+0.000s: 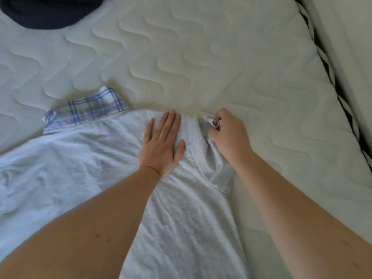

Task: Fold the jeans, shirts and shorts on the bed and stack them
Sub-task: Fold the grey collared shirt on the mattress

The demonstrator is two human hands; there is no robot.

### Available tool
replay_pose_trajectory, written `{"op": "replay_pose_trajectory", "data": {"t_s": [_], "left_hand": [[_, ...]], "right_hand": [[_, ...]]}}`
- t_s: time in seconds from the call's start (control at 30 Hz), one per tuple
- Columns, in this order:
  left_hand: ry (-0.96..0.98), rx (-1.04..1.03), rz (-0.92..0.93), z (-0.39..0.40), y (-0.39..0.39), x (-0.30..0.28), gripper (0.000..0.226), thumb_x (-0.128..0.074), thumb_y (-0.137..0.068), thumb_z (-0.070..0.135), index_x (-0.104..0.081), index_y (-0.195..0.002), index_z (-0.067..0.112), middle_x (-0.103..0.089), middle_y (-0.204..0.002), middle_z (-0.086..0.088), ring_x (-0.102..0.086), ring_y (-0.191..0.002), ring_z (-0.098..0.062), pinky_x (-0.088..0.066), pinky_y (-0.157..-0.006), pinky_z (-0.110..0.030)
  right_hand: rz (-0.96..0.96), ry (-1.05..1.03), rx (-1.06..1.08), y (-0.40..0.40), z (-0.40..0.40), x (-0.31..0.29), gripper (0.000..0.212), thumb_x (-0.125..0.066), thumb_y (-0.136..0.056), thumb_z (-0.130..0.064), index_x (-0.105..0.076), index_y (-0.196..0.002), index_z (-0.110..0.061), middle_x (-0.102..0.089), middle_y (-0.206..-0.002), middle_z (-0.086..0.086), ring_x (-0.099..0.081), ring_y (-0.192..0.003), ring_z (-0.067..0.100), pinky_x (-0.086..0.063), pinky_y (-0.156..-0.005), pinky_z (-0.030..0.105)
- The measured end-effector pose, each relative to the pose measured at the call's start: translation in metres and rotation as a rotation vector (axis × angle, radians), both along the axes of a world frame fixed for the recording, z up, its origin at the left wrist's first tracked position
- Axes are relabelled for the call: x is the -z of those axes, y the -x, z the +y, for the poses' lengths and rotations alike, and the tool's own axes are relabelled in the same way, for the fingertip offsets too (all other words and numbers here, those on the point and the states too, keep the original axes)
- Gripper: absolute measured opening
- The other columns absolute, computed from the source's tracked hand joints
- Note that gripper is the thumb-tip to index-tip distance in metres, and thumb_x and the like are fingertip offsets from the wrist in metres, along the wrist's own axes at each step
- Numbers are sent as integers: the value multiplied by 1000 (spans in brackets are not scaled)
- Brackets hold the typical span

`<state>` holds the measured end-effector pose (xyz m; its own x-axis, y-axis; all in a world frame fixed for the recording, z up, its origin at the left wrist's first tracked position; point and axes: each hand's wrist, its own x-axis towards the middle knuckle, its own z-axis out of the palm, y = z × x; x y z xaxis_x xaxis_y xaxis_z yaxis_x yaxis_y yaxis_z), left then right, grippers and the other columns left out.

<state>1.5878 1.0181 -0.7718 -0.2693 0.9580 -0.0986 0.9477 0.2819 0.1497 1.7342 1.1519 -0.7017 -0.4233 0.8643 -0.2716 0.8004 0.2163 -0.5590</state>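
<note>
A light grey T-shirt (84, 158) lies spread across the near part of the white quilted mattress (201, 57). My left hand (163, 143) presses flat on the shirt near its far edge, fingers straight. Just to the right, my right hand (227, 133) pinches the shirt's sleeve edge, with a fold of grey cloth between its fingers. A blue and purple plaid garment (88, 109) pokes out from under the shirt's far left edge. A dark navy garment (46, 11) lies at the far left corner of the mattress.
The mattress's right edge, trimmed in black and white, runs diagonally down the right side (330, 81). Beyond it lies another pale surface (350, 37). Bare quilted mattress stretches ahead of both hands.
</note>
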Motion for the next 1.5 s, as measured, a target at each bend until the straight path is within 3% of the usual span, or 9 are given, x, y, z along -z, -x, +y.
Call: {"op": "replay_pose_trajectory", "data": {"t_s": [0.27, 0.4, 0.5, 0.7, 0.83, 1.0, 1.13, 1.33, 1.5], "left_hand": [[-15, 4, -14, -2, 3, 4, 65, -18, -102, 49, -3, -158, 19, 1, -164, 2, 2, -152, -14, 1, -124, -43], [1, 16, -4, -2, 3, 6, 65, -14, -101, 50, 0, -158, 22, 1, -165, 0, 2, -152, -16, 1, -123, -44], [20, 19, 4, -2, 5, 7, 65, -14, -101, 51, 3, -158, 25, -1, -166, -3, 2, -153, -19, 0, -123, -46], [6, 27, 0, -1, 5, 8, 64, -16, -100, 51, 1, -158, 28, -1, -166, -4, 1, -153, -19, 1, -123, -45], [6, 25, 3, -1, 5, 9, 64, -16, -100, 51, -1, -158, 28, -4, -166, -4, -1, -153, -20, 2, -123, -44], [20, 25, 5, 0, 5, 7, 63, -8, -100, 53, -1, -158, 28, -4, -166, -4, 0, -153, -20, 2, -123, -44], [28, 21, 2, -1, 5, 7, 64, -7, -100, 54, 0, -158, 28, -2, -166, -4, 2, -153, -19, 1, -123, -46], [25, 23, 0, 0, 4, 7, 65, -15, -100, 51, 1, -158, 28, 1, -166, -2, 4, -153, -19, -1, -123, -48], [16, 28, -8, -1, 4, 8, 65, -15, -100, 51, 0, -158, 28, 2, -166, -3, 4, -153, -19, -1, -123, -48]], "right_hand": [[28, 2, 494, -104, 8, -3, 36, -63, -93, -31, -38, -71, -17, -41, -62, -4, -41, -57, 13, -33, -52, 18], [49, 29, 508, -119, -4, 0, 22, -60, -95, -32, -47, -92, -14, -50, -68, -12, -52, -67, 19, -28, -59, 25], [178, 172, 577, -117, -15, -7, 31, -59, -92, -50, -49, -112, -29, -65, -69, -27, -61, -69, -10, -40, -61, 14], [341, 545, 245, -135, -46, -21, 50, -76, -66, -56, -60, -112, -45, -67, -114, -25, -61, -109, -6, -47, -88, 18], [119, 419, 65, -133, -66, -15, 44, -80, -76, -41, -49, -106, -49, -60, -99, -34, -47, -97, -29, -36, -77, -1], [220, 146, 363, -122, -50, -21, 6, -64, -93, -28, -64, -87, -30, -64, -72, -20, -62, -72, -7, -45, -63, 9], [-14, -18, 285, -132, -46, -20, 39, -54, -96, -38, -44, -61, -26, -49, -52, -8, -47, -51, 8, -31, -46, 15], [-507, 293, 262, -136, -49, -13, 72, -24, -94, -69, -54, -57, -14, -55, -56, 1, -50, -58, 23, -33, -52, 31], [-449, -14, 234, -130, -59, -24, 49, -49, -87, -64, -53, -74, -16, -57, -70, 0, -56, -68, 27, -39, -59, 35]]}}
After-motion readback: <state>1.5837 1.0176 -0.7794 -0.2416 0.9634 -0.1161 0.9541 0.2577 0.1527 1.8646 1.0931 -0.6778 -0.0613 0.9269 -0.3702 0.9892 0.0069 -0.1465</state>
